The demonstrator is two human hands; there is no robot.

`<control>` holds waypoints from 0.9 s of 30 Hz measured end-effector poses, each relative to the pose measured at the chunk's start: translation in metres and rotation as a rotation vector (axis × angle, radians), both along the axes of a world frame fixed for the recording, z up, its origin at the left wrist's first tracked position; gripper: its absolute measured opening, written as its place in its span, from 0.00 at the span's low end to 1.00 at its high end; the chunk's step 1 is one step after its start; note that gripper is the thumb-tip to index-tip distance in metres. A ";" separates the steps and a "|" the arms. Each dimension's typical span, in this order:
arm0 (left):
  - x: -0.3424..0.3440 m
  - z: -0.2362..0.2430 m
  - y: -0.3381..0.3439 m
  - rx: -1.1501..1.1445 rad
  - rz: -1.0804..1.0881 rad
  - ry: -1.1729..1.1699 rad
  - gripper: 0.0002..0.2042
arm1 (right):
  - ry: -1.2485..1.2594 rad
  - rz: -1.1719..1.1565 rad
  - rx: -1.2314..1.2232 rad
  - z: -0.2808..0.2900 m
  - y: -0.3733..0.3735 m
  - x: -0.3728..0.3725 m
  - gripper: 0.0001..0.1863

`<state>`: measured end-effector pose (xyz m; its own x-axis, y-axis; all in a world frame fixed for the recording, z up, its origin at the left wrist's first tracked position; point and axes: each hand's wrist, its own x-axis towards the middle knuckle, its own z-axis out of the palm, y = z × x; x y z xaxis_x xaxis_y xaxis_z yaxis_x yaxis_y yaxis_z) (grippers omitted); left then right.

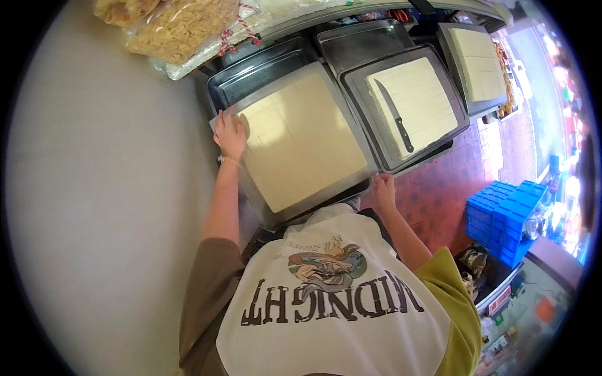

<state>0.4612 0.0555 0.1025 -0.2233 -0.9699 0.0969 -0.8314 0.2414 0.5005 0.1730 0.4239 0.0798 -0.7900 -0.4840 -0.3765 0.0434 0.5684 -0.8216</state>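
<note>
We steady the near tray of scored pale slab with both hands.

Our left hand (pixel 230 135) lies flat, grip released, on the slab (pixel 301 141); our right hand (pixel 384 188) clasps the tray (pixel 351 128) corner. We judge it best kept level, clear of the knife (pixel 395 116) alongside.

A food stall: metal trays (pixel 351 81) of cut tofu (pixel 301 141).

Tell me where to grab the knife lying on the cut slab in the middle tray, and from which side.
Take the knife by its black handle, the end lying nearer the person, probably coming in from the near edge of its tray. The blade points away toward the far side, and the handle lies flat on the pale slab, clear of the rim.
</note>
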 end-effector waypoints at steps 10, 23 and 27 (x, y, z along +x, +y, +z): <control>0.025 -0.035 -0.100 0.179 -0.236 -0.282 0.13 | -0.851 -0.754 -0.006 -0.027 -0.053 0.021 0.37; 0.034 -0.051 -0.137 0.426 0.037 -0.067 0.19 | -1.074 -1.175 -0.487 -0.067 -0.062 0.008 0.29; 0.043 -0.037 -0.136 0.421 0.044 -0.103 0.19 | -1.117 -1.193 -0.437 -0.059 -0.071 0.004 0.27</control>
<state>0.5046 -0.0808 0.0656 -0.1684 -0.9290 -0.3295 -0.8871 -0.0030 0.4616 0.1773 0.3525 0.0207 -0.2249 -0.0691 -0.9719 0.8753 -0.4526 -0.1703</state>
